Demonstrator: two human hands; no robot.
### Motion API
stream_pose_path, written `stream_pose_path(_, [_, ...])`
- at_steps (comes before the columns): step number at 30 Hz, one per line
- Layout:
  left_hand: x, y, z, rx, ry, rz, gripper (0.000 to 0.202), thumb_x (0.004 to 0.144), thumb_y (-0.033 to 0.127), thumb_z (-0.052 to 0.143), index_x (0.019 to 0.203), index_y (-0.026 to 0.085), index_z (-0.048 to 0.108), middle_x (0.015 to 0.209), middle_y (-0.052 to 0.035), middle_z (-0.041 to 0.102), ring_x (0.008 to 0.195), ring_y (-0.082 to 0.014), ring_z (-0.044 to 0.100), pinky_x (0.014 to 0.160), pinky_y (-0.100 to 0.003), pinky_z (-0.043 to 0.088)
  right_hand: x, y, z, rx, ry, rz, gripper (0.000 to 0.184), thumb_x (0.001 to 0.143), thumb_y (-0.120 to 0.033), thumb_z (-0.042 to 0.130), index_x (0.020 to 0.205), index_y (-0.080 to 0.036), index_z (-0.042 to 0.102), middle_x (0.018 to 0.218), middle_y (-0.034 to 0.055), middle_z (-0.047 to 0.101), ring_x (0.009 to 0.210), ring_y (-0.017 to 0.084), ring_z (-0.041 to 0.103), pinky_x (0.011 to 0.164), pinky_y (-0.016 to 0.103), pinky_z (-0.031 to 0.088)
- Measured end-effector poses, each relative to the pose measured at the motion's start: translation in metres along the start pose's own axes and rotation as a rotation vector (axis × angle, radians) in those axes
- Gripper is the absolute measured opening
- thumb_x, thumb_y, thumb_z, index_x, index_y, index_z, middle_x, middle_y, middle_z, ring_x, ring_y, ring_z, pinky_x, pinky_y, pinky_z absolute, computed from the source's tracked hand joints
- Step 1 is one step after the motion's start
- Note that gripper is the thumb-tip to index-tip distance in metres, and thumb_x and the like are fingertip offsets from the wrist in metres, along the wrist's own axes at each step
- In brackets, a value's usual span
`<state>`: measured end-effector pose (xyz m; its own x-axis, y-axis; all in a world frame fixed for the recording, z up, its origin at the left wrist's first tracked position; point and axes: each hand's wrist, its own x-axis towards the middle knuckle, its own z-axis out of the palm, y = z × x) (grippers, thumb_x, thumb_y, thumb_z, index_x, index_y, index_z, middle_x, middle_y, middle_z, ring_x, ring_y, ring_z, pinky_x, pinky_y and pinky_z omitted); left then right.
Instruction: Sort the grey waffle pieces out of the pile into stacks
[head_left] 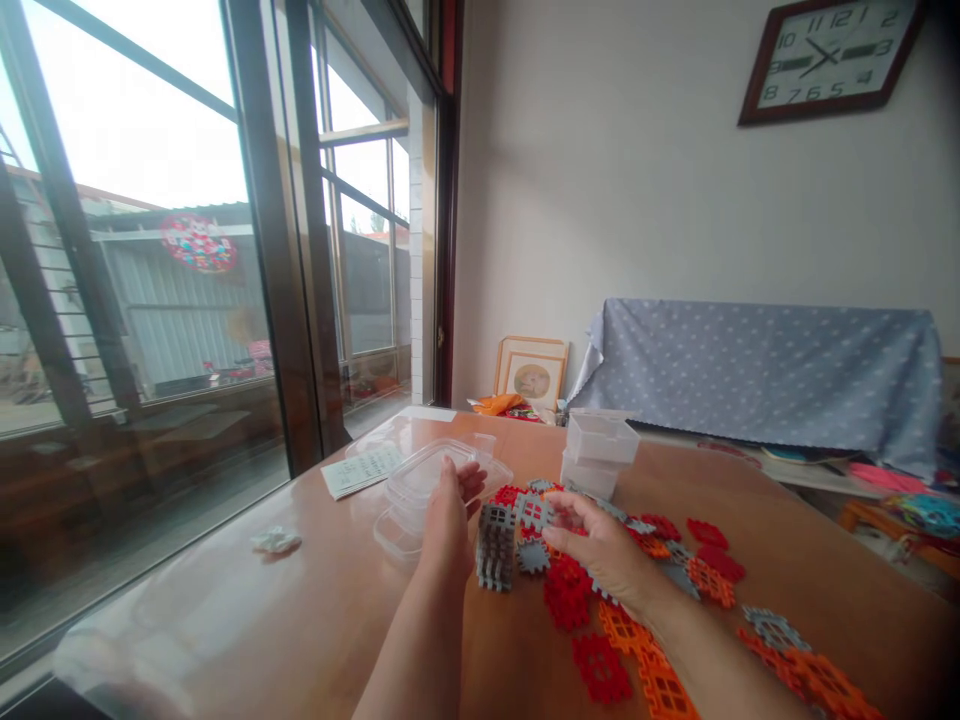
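My left hand (451, 500) is open, with its fingers stretched out and slightly bent, just left of a stack of grey interlocking plastic tiles (495, 548). My right hand (596, 535) is at the pile, thumb and fingers closing on the right edge of a grey window-patterned tile (531, 512); part of that grip is hidden. Under and around this hand lie loose tiles: a red tile (568, 592), a solid grey tile (532, 556) and an orange window tile (626, 628).
Clear plastic lids (424, 475) lie beyond my left hand, beside a printed sheet (361, 472). Stacked clear boxes (600, 450) stand at the back. A crumpled plastic wrapper (276, 540) is at left. More tiles (829, 682) spread rightward over the wooden table (300, 640).
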<state>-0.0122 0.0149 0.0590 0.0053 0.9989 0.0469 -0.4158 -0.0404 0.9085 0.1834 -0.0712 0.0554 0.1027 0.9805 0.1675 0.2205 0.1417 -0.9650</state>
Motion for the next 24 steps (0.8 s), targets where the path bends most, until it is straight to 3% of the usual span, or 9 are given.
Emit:
stream_pose_path(5, [-0.003,0.002,0.003,0.047,-0.017,-0.037,0.082,0.089,0.083,0.033,0.122,0.017,0.069,0.131,-0.0170,0.068,0.127,-0.0311,0.058,0.110,-0.049,0.036,0.018,0.001,0.022,0.042,-0.040,-0.003,0.058,0.071,-0.047,0.080,0.123,-0.024,0.068,0.119,0.0057,0.072,0.112,0.027,0.062,0.101,0.043,0.048])
stream_pose_path(11, [-0.009,0.006,0.009,0.072,-0.011,-0.068,0.086,0.091,0.082,0.025,0.129,0.016,0.065,0.141,-0.0172,0.061,0.137,-0.0323,0.050,0.117,-0.049,0.031,0.031,0.008,0.038,0.070,-0.046,-0.004,0.057,0.069,-0.047,0.083,0.120,-0.024,0.070,0.118,0.0065,0.073,0.114,0.029,0.063,0.098,0.045,0.050])
stream_pose_path(20, [-0.006,0.003,0.010,0.071,-0.016,-0.117,0.086,0.094,0.079,0.020,0.135,0.015,0.060,0.146,-0.0162,0.058,0.137,-0.0308,0.051,0.119,-0.045,0.033,0.030,0.009,0.037,0.033,-0.094,0.052,0.073,0.067,-0.048,0.086,0.133,-0.025,0.065,0.133,0.0081,0.067,0.126,0.030,0.057,0.109,0.045,0.043])
stream_pose_path(24, [-0.008,0.004,0.011,0.085,-0.030,-0.112,0.091,0.093,0.081,0.017,0.139,0.014,0.057,0.150,-0.0159,0.053,0.141,-0.0300,0.047,0.121,-0.043,0.031,0.028,0.012,0.037,0.081,-0.068,0.075,0.069,0.073,-0.053,0.080,0.133,-0.021,0.065,0.134,0.0106,0.068,0.128,0.030,0.058,0.110,0.044,0.043])
